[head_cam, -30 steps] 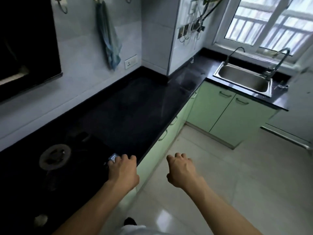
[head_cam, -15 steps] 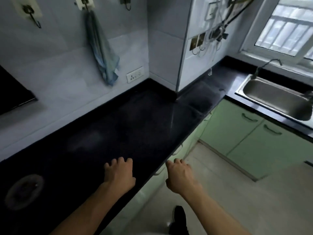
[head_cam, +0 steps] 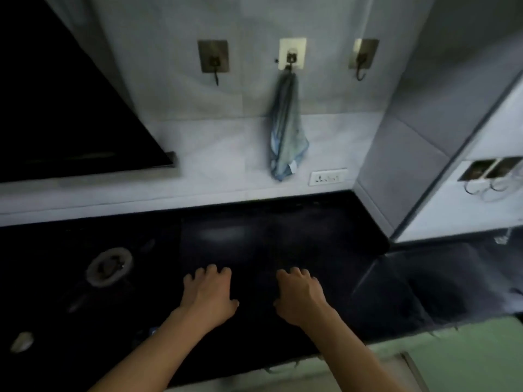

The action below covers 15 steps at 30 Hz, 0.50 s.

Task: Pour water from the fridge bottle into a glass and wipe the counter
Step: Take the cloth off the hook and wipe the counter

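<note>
Landmark: a blue-grey cloth (head_cam: 285,131) hangs bunched from the middle hook (head_cam: 291,56) of three on the tiled wall.
Tabletop: the black tabletop (head_cam: 311,236) runs along the wall below the cloth; I can make out no puddle on it in this dim light.
Left hand: the left hand (head_cam: 208,295) is below the cloth and somewhat to its left, over the tabletop. Its fingers are loosely curled and it holds nothing.
Right hand: the right hand (head_cam: 300,295) is almost straight below the cloth. It too is loosely curled and empty.
Contact: I cannot tell whether the hands rest on the tabletop or hover just above it.
Bottle and glass: neither is in view, nor is any fridge.
Other things: a burner (head_cam: 109,267) lies below and well left of the cloth; a socket (head_cam: 328,176) sits just right of the cloth's lower end.
Step in hand: probably fetching the cloth for the wipe, since both empty hands face it.
Doing it well: raise the right hand, grip the cloth near its top and lift it up off the hook rather than tugging down. Then spread it flat before wiping, and keep it away from the socket and the burner.
</note>
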Tool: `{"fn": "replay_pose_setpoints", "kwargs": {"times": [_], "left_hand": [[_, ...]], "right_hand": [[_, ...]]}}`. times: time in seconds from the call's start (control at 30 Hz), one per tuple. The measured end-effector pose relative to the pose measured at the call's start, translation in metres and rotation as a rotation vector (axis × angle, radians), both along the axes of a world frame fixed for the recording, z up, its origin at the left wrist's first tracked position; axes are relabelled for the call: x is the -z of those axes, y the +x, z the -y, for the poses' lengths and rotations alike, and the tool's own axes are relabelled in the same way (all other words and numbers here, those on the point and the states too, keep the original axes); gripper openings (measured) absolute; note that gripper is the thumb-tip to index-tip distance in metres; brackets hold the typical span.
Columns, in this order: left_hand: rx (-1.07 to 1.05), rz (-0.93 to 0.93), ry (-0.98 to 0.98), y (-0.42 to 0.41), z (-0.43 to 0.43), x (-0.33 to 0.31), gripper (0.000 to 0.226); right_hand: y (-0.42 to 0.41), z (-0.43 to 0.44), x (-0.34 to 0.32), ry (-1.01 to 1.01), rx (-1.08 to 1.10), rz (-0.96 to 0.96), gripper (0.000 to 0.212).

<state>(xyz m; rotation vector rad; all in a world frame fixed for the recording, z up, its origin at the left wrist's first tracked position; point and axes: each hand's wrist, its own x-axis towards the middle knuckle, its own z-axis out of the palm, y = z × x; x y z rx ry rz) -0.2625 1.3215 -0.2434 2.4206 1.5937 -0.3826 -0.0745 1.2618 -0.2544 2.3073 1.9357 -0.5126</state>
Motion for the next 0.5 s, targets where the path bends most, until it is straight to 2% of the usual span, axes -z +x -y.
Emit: {"fn": "replay_pose_setpoints", "kwargs": {"times": [0.23, 0.37, 0.5], "left_hand": [[0.005, 0.104, 0.038, 0.033, -0.062, -0.005, 0.059], [-0.017, 0.185, 0.089, 0.06, -0.099, -0.023, 0.056], [-0.068, 0.329, 0.164, 0.091, -0.151, -0.062, 0.055]], "right_hand": [[0.021, -0.043, -0.009, -0.004, 0.029, -0.135, 0.052], [0.062, -0.083, -0.029, 0.097, 0.092, -0.224, 0.051], [0.101, -0.16, -0.074, 0.274, 0.138, -0.306, 0.043]]}}
